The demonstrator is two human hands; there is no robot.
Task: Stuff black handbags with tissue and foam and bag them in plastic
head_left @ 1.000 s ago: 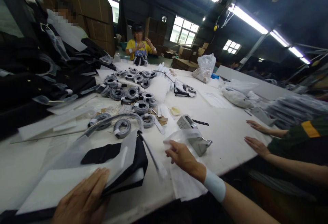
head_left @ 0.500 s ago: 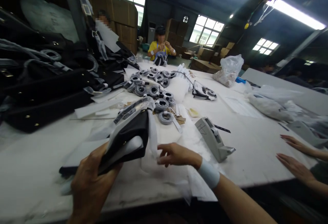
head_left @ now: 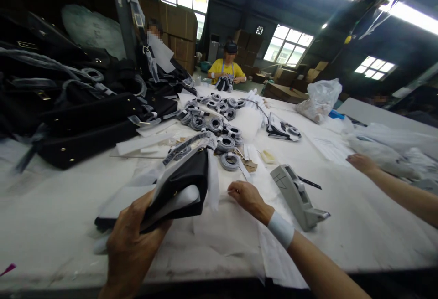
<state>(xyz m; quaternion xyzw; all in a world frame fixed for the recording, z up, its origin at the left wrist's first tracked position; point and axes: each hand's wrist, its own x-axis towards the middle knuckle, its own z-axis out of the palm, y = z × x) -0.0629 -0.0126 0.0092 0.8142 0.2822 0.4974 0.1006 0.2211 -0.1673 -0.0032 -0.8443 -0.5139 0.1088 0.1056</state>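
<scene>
Since the frame half a second ago the black bag (head_left: 181,183) has come up a little more on its edge. The right hand (head_left: 248,196) has slid forward over the white wrapping sheets (head_left: 222,230), and a co-worker's hand (head_left: 361,163) has reached out to the plastic-wrapped pile at far right. The left hand (head_left: 132,239) has its fingers closed round the bag's near lower corner, holding it tilted off the worktop (head_left: 51,208) with a white foam pad (head_left: 185,196) bulging from its open side. The right hand lies knuckles-up on the sheets just beside the bag, fingers curled under. Whether they pinch a sheet or only press on it cannot be told. The work seems to be bringing bag and sheet together. It would go best with the left grip kept firm and low so the pad stays seated. The right fingers should separate a single sheet and lift it flat, clear of the grey tape dispenser (head_left: 296,196) nearby and of the coiled straps (head_left: 219,128) behind.
</scene>
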